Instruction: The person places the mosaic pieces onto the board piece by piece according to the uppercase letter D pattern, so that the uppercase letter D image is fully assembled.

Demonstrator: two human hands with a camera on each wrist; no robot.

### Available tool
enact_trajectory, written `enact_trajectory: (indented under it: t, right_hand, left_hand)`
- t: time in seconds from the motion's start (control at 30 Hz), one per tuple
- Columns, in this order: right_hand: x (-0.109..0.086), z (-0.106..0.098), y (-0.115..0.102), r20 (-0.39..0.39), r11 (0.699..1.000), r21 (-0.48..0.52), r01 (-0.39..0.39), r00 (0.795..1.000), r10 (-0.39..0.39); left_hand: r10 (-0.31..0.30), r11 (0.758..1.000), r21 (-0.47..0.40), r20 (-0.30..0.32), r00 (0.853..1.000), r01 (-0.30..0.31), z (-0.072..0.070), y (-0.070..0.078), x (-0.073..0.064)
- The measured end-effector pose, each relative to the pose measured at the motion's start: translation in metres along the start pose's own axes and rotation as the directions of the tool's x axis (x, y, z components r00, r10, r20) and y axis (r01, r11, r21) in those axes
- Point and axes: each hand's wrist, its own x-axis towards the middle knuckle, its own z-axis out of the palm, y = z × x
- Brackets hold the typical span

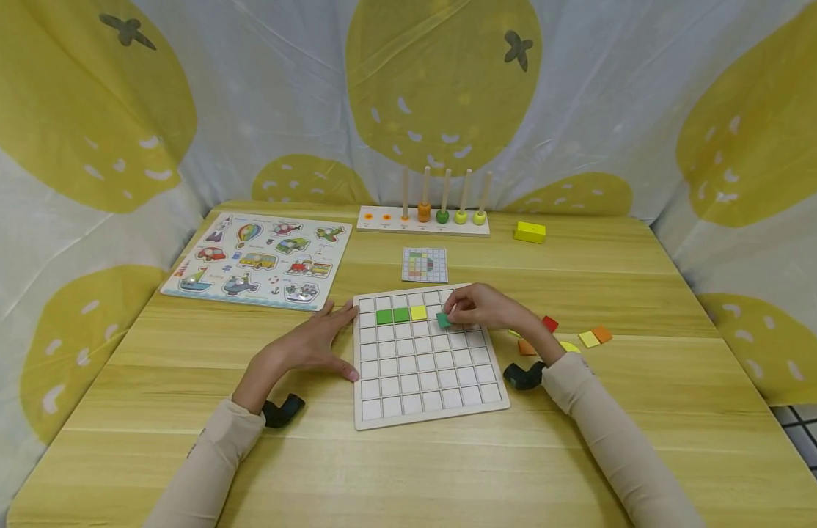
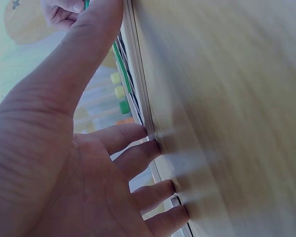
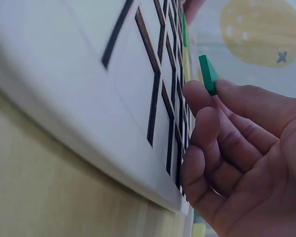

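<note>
Beige sleeves (image 1: 620, 440) reach across the table (image 1: 408, 477), which offers open room in front of the board (image 1: 408, 364). That looks stiff and light, best steadied by its rim, where the left hand (image 1: 309, 341) rests, fingers spread. The right hand (image 1: 480, 306) pinches a green tile (image 1: 443, 320) over the board's far right part; likely light, rigid, best held by its thin sides. Dark lines edge the cells, bare ones in front.
</note>
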Motion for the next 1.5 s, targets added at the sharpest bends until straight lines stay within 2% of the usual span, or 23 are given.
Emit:
enact_trajectory:
  t: [0.23,0.5,0.73,1.03,1.2,1.5]
  right_hand:
    - [0.005,0.005,-0.002,0.041,1.000,0.026,-0.006,0.999,0.004]
    - [0.009,0.010,-0.006,0.053,0.999,-0.014,-0.033,0.998,0.034]
    - [0.012,0.012,-0.008,0.089,1.000,0.010,-0.009,0.996,0.008]
    - [0.012,0.014,-0.013,0.088,1.000,0.017,0.002,0.996,-0.004]
    - [0.014,0.015,-0.009,0.096,1.000,0.017,0.004,0.995,-0.005]
    - [0.014,0.015,-0.010,0.079,0.996,-0.083,0.019,0.997,-0.012]
  left_hand:
    - [0.001,1.000,-0.003,-0.002,1.000,-0.001,0.000,0.001,0.000]
    - [-0.006,1.000,-0.001,0.002,1.000,0.006,0.000,0.001,0.000]
    - [-0.004,1.000,0.005,0.000,1.000,0.004,0.001,0.000,0.000]
    - [0.002,1.000,0.009,-0.002,1.000,-0.002,0.000,0.001,0.000]
    - [-0.002,1.000,0.003,-0.001,1.000,0.002,0.000,0.001,0.000]
    - [-0.007,1.000,-0.006,0.002,1.000,0.007,0.001,0.000,0.000]
